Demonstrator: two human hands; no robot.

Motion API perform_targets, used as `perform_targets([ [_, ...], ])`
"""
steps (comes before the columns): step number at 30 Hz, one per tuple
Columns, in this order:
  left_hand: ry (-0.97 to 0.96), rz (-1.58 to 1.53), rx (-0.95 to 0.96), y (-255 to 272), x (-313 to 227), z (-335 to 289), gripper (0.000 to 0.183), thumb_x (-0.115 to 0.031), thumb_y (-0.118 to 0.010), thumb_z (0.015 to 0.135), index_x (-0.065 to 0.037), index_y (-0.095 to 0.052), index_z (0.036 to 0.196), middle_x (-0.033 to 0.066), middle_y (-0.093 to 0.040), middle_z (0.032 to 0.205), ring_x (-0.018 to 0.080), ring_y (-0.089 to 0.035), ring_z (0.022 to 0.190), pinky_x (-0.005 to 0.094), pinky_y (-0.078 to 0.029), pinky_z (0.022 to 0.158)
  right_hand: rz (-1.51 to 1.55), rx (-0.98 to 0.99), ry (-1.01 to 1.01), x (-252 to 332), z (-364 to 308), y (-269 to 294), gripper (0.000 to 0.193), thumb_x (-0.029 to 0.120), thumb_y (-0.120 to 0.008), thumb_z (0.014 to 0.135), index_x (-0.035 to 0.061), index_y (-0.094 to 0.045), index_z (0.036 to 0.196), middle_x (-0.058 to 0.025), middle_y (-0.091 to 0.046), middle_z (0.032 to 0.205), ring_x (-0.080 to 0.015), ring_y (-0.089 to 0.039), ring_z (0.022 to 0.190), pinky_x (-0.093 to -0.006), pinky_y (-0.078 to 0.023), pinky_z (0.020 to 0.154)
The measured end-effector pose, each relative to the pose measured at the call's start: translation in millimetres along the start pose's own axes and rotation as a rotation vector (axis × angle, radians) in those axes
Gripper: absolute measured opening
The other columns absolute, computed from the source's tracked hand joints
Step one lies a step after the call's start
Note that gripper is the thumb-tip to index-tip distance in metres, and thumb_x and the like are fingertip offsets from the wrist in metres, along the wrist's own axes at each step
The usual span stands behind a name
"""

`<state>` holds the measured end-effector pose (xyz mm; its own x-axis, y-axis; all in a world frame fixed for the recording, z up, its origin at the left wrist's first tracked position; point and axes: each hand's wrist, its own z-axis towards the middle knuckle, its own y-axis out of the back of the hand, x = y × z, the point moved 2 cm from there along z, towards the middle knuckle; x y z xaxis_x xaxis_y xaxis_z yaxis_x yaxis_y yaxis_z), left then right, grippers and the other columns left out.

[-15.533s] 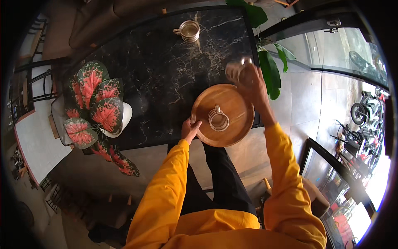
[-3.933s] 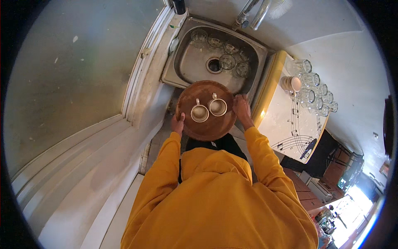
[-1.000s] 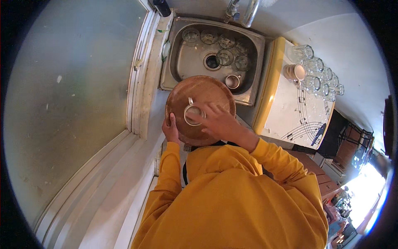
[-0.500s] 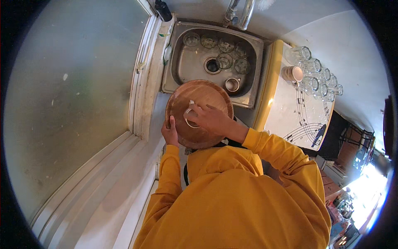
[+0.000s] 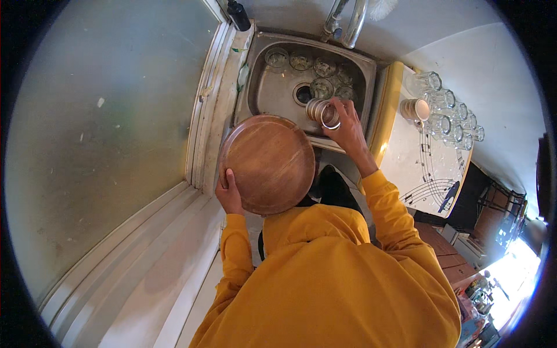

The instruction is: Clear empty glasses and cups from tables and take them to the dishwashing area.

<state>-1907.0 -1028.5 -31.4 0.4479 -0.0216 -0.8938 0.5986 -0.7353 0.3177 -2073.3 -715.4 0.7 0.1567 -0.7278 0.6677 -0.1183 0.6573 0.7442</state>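
Note:
My left hand (image 5: 230, 194) grips the near left rim of a round brown wooden tray (image 5: 268, 165), thumb on top and the other fingers hidden beneath. Nothing rests on the tray's top. Over the near right part of the metal sink (image 5: 246, 75), my right hand (image 5: 348, 130) has its fingers closed around a ribbed, light-coloured cup (image 5: 318, 110), lying tilted with its rim toward me. Whether the cup touches the sink floor, I cannot tell. Several clear glasses (image 5: 321, 88) stand in the sink, around the drain (image 5: 302, 93).
Right of the sink, a yellow-edged white table (image 5: 400, 151) with music-note print bears rows of glass mugs (image 5: 444, 98) and a ribbed cup (image 5: 414, 109). A faucet (image 5: 354, 23) rises behind the sink. A dark bottle (image 5: 238, 15) stands by the frosted window (image 5: 116, 133).
My right hand has moved from the tray to the sink, taking a cup off the tray. The tray has shifted slightly left and nearer, still in my left hand.

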Motion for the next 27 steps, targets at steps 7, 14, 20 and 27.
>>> perform_targets([
  [7, -0.008, 0.249, -0.048, 19.0, -41.6, -10.5, 0.048, -0.038, -0.061, 0.094, 0.007, -0.063, 0.111, 0.0134, -0.067, 0.107, 0.021, -0.062, 0.096, 0.0324, -0.047, 0.086, -0.122, 0.14, -0.07, -33.8, 7.5, -72.4, 0.079, 0.007, -0.08, 0.068, 0.0112, -0.038, 0.135, -0.0211, -0.043, 0.125, -0.0438, -0.047, 0.118, -0.0472, -0.048, 0.093],
  [14, 0.002, 0.182, -0.029, 38.5, -32.0, -10.0, 0.055, -0.044, -0.063, 0.091, 0.005, -0.061, 0.117, 0.0122, -0.064, 0.115, 0.0214, -0.059, 0.101, 0.0339, -0.046, 0.089, -0.375, 0.316, -0.113, -45.4, 21.9, -121.3, 0.082, 0.01, -0.079, 0.071, 0.0071, -0.033, 0.14, -0.0253, -0.04, 0.13, -0.0412, -0.049, 0.118, -0.0425, -0.052, 0.09],
  [20, 0.041, 0.068, -0.071, 38.4, -39.4, -16.3, 0.052, -0.042, -0.062, 0.093, 0.005, -0.061, 0.116, 0.0109, -0.064, 0.114, 0.0202, -0.059, 0.1, 0.0324, -0.047, 0.088, -0.471, 0.359, -0.113, -66.6, 32.2, -145.7, 0.072, 0.006, -0.073, 0.076, 0.0058, -0.037, 0.139, -0.0249, -0.04, 0.133, -0.039, -0.05, 0.119, -0.0418, -0.052, 0.09],
  [27, 0.077, 0.092, -0.092, 37.0, -49.2, -15.4, 0.047, -0.038, -0.062, 0.094, 0.005, -0.062, 0.113, 0.009, -0.065, 0.108, 0.0162, -0.058, 0.096, 0.0299, -0.046, 0.086, -0.578, 0.365, -0.146, -74.3, 30.6, -158.6, 0.07, 0.006, -0.072, 0.077, 0.0056, -0.038, 0.138, -0.0238, -0.04, 0.136, -0.0388, -0.051, 0.117, -0.0461, -0.046, 0.096],
])
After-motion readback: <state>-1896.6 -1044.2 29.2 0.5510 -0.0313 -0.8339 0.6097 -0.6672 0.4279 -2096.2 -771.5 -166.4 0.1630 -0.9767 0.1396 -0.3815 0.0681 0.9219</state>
